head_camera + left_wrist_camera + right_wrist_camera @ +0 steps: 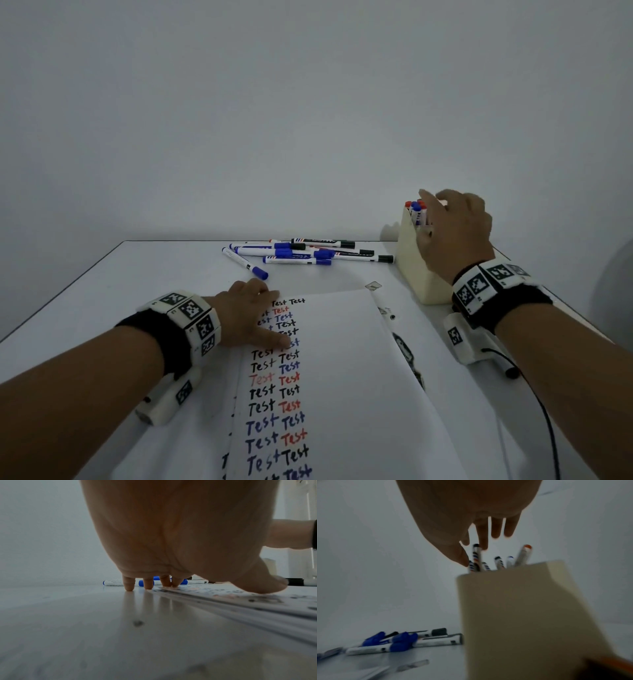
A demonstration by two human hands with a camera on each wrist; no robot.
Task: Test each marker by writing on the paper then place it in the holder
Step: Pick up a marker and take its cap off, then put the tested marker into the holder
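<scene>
The white paper (335, 359) carries rows of "Test" in black, blue and red. My left hand (263, 317) lies flat on its upper left corner, thumb on the writing; its fingertips (129, 586) touch the table and the paper (240, 599). At the back right stands the cream holder (411, 267) with several markers (416, 210) upright in it. My right hand (430, 216) hovers over them, fingers straight and spread. Thumb and forefinger flank a black-ended marker (476, 555) in the holder (522, 608) without clearly gripping it. Several loose markers (301, 255) lie behind the paper.
More sheets lie under the top paper, sticking out on the right (404, 349). A small clear tape piece (373, 285) sits by the paper's far corner. A black cable (548, 428) runs from my right wrist. The table's left edge (68, 287) slants away; a plain wall stands behind.
</scene>
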